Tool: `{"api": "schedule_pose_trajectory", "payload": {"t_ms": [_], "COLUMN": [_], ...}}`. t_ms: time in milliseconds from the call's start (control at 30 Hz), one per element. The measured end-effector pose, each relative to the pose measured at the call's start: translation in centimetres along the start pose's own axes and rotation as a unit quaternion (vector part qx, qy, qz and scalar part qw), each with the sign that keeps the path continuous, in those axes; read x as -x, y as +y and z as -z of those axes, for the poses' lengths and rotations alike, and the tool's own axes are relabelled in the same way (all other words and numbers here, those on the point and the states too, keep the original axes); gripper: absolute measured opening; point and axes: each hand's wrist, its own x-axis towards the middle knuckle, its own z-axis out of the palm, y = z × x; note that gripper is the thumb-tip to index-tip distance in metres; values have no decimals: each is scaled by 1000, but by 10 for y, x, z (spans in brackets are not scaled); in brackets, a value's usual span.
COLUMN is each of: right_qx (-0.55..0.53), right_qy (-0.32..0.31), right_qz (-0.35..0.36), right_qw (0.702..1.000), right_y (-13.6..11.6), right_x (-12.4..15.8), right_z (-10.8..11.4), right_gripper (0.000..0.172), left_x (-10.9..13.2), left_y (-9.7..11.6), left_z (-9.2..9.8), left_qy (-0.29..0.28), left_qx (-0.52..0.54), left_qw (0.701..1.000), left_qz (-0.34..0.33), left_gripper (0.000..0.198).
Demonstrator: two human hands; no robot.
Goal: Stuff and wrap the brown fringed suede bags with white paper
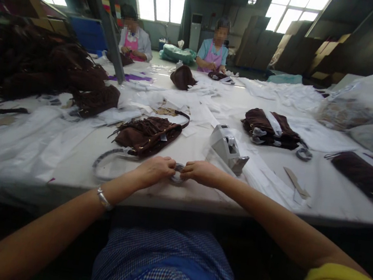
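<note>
My left hand and my right hand meet near the table's front edge. Between them is a small dark ring wrapped in clear plastic, which looks like a coiled strap. The fingers of each hand pinch one side of it. Just beyond my left hand lies a brown fringed handbag with a small white tag. A plastic-wrapped strap loops from the bag on the table, left of my left hand. The grey tape dispenser stands beyond my right hand.
Brown bags and a dark folded one lie to the right, near a cardboard strip. Clear plastic sheets and piled brown bags cover the left. A metal post rises there. Two people work across the table.
</note>
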Motion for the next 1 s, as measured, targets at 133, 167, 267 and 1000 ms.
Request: {"api": "schedule_pose_trajectory", "payload": {"t_ms": [133, 167, 267, 1000], "right_qx": [-13, -22, -44, -28], "right_qy": [82, 91, 74, 103], "right_qz": [-164, -198, -226, -200], "right_qw": [983, 976, 970, 974], "right_y": [-25, -32, -44, -54], "right_x": [3, 3, 3, 3], "right_z": [-10, -15, -24, -26], "right_gripper": [26, 21, 14, 21], "left_x": [-6, -6, -3, 12], "left_y": [29, 38, 56, 53], "left_z": [-9, -12, -15, -19], "left_qy": [28, 33, 30, 59], "left_qx": [0, 1, 34, 87], "left_qw": [992, 987, 982, 976], "left_qz": [126, 157, 184, 189], "left_gripper": [16, 17, 21, 25]}}
